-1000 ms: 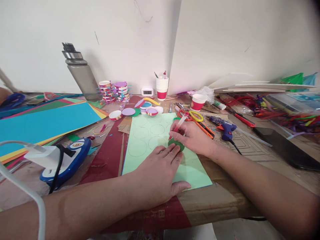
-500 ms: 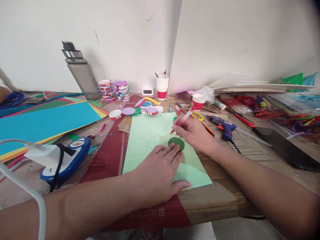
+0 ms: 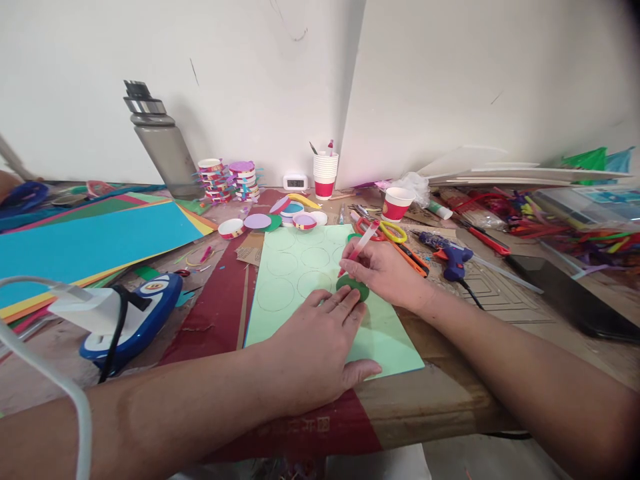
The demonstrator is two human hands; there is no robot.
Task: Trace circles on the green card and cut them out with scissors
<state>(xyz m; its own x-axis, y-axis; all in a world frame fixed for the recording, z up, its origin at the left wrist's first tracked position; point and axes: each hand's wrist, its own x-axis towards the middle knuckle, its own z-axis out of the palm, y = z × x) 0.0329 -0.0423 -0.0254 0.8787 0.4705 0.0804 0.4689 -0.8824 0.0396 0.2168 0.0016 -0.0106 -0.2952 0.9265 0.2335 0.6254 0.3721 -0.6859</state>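
Head view of a cluttered craft counter (image 3: pixel 450 393). Right hand (image 3: pixel 385 273) has its grip clamped on a pink-and-clear pen (image 3: pixel 359 245). The tip points down at the far-left edge of a dark green disc (image 3: pixel 356 289), which lies just under that grip. Left hand (image 3: pixel 315 353) lies flat with fingers apart, holding nothing. Its fingertips seem to touch the disc's near edge, and its palm presses a pale green sheet (image 3: pixel 387 340). Drawn circles (image 3: pixel 315 257) sit on the sheet just beyond and left of the pen grip. For a clean outline, the disc probably needs firm pinning, with the pen upright and tight against its rim and the fingertips clear of the tip's path.
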